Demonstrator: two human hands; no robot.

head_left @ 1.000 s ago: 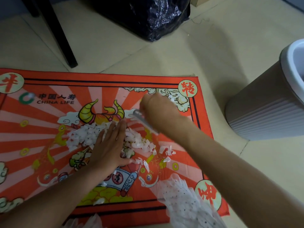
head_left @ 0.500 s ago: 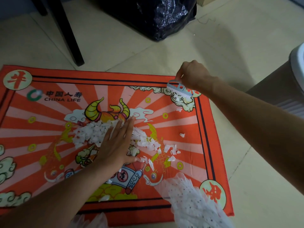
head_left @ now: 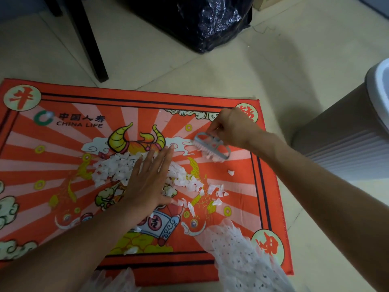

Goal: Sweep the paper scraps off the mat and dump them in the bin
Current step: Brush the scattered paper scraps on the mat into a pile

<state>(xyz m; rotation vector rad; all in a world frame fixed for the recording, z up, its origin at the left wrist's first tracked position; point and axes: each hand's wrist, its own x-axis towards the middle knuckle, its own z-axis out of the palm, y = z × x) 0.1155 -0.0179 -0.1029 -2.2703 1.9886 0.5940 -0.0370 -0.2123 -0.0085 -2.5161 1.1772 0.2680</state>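
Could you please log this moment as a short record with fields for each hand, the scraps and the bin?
left hand: flat, fingers together, on the paper scraps
right hand: gripping small brush, bristles on mat
scraps: mostly heaped mid-mat; strays to the right
bin: on floor, right of mat

Red mat [head_left: 237,209], white scraps [head_left: 117,167], grey brush [head_left: 211,149].

Mat printed with red and pale pink rays, yellow horns, orange fish, dark border lines, cream corner discs. Bin [head_left: 345,135] grey, ribbed, with white rim. Glossy black bag [head_left: 195,20]. Cream floor tiles [head_left: 294,66]. White fabric [head_left: 242,258] with small dark dots, possibly holes.
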